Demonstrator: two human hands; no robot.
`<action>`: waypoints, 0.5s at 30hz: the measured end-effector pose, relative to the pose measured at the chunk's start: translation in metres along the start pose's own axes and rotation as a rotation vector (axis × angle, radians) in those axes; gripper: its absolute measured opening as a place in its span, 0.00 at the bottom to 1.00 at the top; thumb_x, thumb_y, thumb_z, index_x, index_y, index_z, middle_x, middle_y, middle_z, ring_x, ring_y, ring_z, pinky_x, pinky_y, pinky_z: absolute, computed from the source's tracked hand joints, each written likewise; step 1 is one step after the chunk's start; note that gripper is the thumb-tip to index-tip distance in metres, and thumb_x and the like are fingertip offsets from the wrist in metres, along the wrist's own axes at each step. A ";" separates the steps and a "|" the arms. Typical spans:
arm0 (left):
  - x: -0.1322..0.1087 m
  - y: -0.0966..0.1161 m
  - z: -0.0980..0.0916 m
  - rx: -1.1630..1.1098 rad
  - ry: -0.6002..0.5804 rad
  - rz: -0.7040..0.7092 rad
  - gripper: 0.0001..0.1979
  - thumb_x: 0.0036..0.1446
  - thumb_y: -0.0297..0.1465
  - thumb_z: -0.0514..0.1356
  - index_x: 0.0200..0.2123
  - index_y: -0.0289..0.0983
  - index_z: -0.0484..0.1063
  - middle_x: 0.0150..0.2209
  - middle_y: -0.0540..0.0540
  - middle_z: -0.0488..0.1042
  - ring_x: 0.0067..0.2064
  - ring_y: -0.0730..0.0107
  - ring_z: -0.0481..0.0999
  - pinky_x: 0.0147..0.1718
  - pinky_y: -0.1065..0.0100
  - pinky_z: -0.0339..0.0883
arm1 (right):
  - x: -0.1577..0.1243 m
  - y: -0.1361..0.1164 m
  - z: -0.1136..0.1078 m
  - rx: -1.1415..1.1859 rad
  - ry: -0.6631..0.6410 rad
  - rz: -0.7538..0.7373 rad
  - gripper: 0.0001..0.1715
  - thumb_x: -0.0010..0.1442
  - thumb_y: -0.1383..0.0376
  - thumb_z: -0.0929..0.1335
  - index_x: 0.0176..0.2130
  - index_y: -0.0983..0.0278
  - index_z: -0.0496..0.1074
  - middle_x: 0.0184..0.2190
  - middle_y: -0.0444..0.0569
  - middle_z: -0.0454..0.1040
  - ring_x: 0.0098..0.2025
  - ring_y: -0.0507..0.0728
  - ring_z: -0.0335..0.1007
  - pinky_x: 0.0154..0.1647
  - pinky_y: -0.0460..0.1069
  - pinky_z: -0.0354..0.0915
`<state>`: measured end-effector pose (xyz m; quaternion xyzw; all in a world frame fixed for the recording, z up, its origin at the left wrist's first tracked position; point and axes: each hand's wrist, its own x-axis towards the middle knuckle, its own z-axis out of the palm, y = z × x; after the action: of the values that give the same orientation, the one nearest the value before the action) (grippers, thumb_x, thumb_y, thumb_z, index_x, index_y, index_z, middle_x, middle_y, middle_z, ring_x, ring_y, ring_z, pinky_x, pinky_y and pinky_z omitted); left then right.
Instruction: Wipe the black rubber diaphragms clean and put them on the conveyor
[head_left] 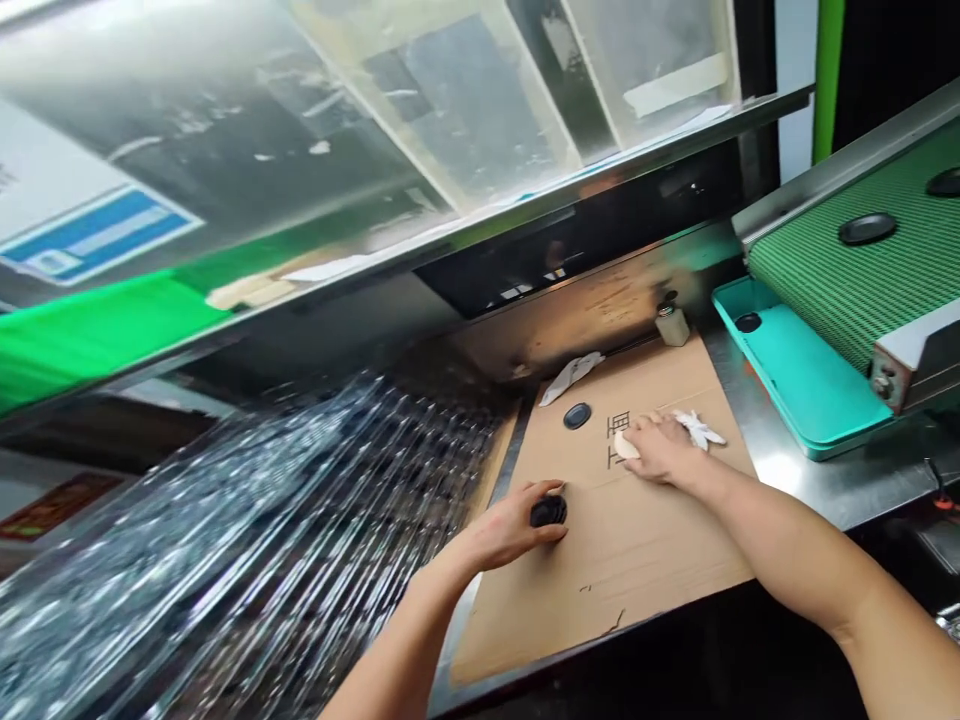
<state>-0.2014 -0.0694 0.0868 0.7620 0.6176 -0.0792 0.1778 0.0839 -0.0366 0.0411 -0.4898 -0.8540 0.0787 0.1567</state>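
Observation:
My left hand (517,520) is curled round a small black oval part (548,511) and rests on the brown cardboard sheet (637,560). My right hand (660,447) lies further back on the same cardboard, fingers closed on a white cloth pad (625,446). A second black oval part (577,415) lies loose on the cardboard between the two hands and the back wall. A crumpled white scrap (699,428) sits just right of my right hand.
A teal tray (802,385) holding one black part (748,322) stands at the right under a green conveyor belt (862,270) carrying more black parts. A small bottle (672,322) and a white rag (570,375) lie at the back. Shiny plastic trays (262,560) fill the left.

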 end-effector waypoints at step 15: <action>0.143 0.411 -0.133 -0.128 0.719 0.825 0.21 0.67 0.41 0.57 0.58 0.39 0.71 0.67 0.36 0.65 0.70 0.49 0.61 0.67 0.47 0.56 | 0.008 -0.003 0.011 0.127 0.078 0.020 0.21 0.63 0.53 0.71 0.46 0.67 0.79 0.47 0.60 0.78 0.51 0.67 0.72 0.50 0.58 0.70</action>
<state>0.2165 0.0389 0.2319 0.9076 0.2930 0.3000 0.0176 0.0742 -0.0311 0.0335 -0.4900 -0.8357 0.1149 0.2197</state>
